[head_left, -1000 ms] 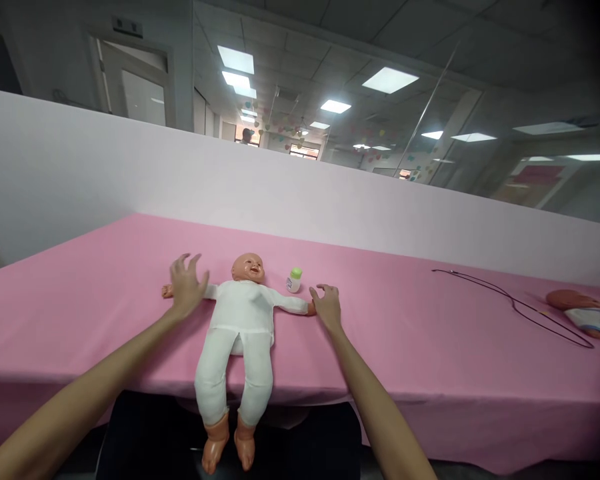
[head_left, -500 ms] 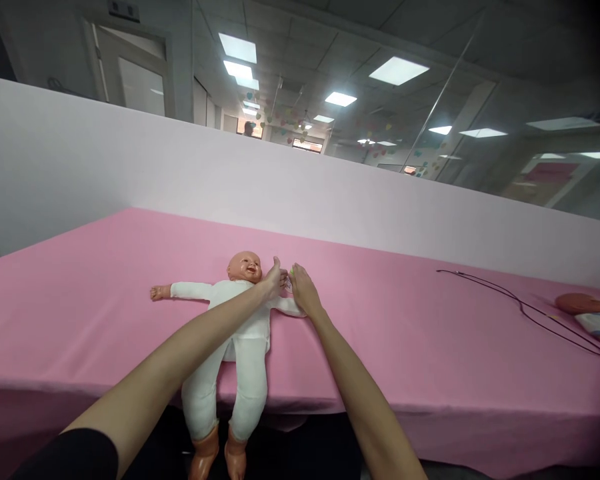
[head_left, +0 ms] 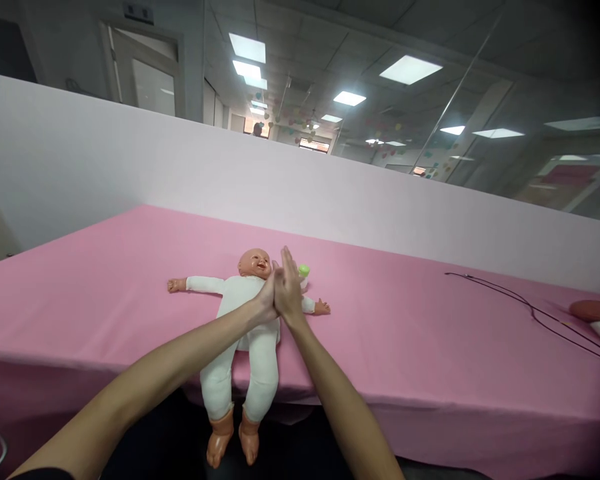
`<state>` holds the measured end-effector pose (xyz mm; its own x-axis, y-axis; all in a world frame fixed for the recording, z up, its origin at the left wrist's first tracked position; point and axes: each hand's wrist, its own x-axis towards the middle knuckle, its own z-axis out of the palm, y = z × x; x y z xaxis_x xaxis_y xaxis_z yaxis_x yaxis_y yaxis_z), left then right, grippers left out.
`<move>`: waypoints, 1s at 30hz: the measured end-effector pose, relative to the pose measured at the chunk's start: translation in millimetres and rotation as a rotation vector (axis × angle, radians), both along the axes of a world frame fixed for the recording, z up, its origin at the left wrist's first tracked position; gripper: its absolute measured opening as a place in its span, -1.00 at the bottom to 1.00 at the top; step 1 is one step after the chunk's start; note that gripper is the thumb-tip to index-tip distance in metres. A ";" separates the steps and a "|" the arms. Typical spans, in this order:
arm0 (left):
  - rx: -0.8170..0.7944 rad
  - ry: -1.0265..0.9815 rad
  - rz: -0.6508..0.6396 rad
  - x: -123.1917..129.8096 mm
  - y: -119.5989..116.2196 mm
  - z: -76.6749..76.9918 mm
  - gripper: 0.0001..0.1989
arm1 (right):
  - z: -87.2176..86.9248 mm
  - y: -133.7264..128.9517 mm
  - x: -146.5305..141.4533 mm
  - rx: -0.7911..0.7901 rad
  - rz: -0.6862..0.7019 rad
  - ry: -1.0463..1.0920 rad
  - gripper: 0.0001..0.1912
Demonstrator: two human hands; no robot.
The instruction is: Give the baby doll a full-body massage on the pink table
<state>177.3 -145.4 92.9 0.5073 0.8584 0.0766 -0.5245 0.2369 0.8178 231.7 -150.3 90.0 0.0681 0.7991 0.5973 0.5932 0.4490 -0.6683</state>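
Observation:
A baby doll (head_left: 250, 293) in a white suit lies face up, arms spread, its feet over the front edge of the pink-covered table. Above its chest, my left hand (head_left: 269, 297) and my right hand (head_left: 289, 288) are pressed palm to palm. The right fingers are stretched out and point upward; the left hand's fingers are partly hidden behind them. No object shows between the palms. Just beyond my right hand stands a small bottle with a green cap (head_left: 304, 271), its lower part mostly covered by that hand. The doll's arm near the bottle is also partly hidden.
The pink cloth (head_left: 390, 333) covers the table, with a low white wall (head_left: 360, 207) behind it. At the right lie a thin dark looped cord (head_left: 525, 304) and a second doll (head_left: 593, 311), cut off by the frame edge.
My right hand has moved left, away from the green-capped bottle, and the palms have come together. The bottle and the doll's outstretched hand are now uncovered. The view has shifted slightly.

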 end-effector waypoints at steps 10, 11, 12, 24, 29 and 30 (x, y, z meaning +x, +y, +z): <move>0.055 -0.001 0.070 -50.3 -16.3 20.8 -0.21 | 8.5 -17.1 -38.4 0.011 0.045 -0.031 -0.09; 0.073 -0.015 0.010 -56.1 -19.6 20.0 -0.17 | 11.5 -14.2 -33.1 -0.034 0.023 0.017 -0.11; 0.103 -0.024 -0.044 -64.0 -22.1 18.8 -0.13 | 12.8 -12.5 -26.5 -0.085 0.006 0.058 -0.11; 0.655 0.864 0.250 -133.8 -27.4 -61.5 -0.24 | -56.1 -39.9 6.4 -0.360 0.315 -0.327 -0.30; 0.661 0.944 0.264 -110.8 11.8 -61.5 -0.18 | -53.2 3.5 3.2 -0.350 0.259 -0.358 -0.32; 0.650 0.960 0.284 -109.9 21.2 -62.1 -0.18 | -53.2 9.4 4.2 -0.359 0.221 -0.344 -0.31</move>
<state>67.4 -124.2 30.8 0.3934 0.8898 0.2314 0.4006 -0.3925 0.8280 235.8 -140.9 36.8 -0.2764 0.9299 0.2427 0.7219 0.3676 -0.5863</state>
